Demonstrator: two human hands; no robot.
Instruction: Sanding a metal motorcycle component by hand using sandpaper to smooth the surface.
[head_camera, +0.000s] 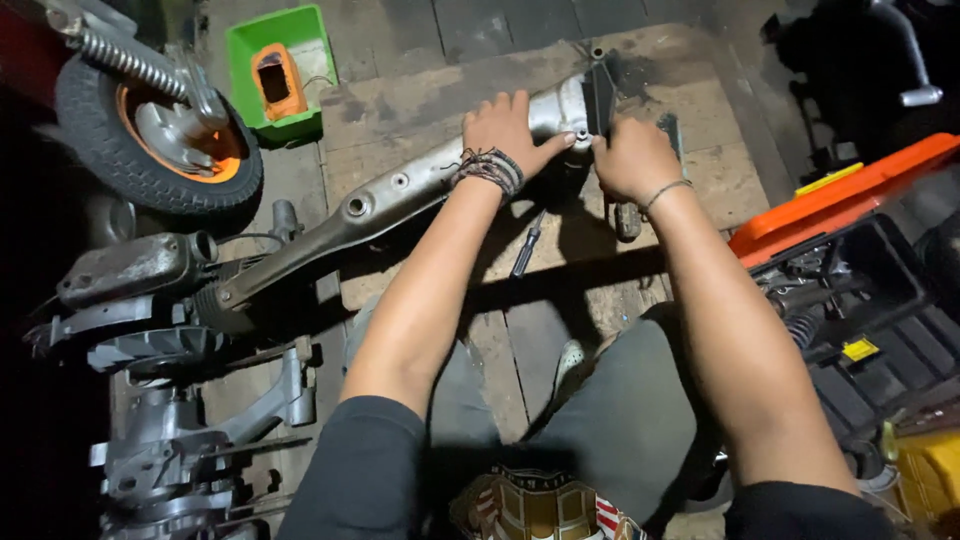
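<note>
Right hand (632, 158) covers whatever it grips at the grey exhaust pipe (400, 190) end; engine parts (170, 440) cut off bottom-left; toolbox (880, 300) contents indistinct.

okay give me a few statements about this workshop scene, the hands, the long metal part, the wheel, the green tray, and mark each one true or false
1. Both hands rest on the far end of the long grey metal casing. True: the left hand lies on top and the right hand is at its end.
2. The left wrist is bare. False: it wears dark braided bracelets.
3. The green tray holds an orange part. True.
4. The wheel with the orange hub stands to the person's right. False: it is at the upper left.
5. A screwdriver lies on the wooden floor below the hands. True.
</note>
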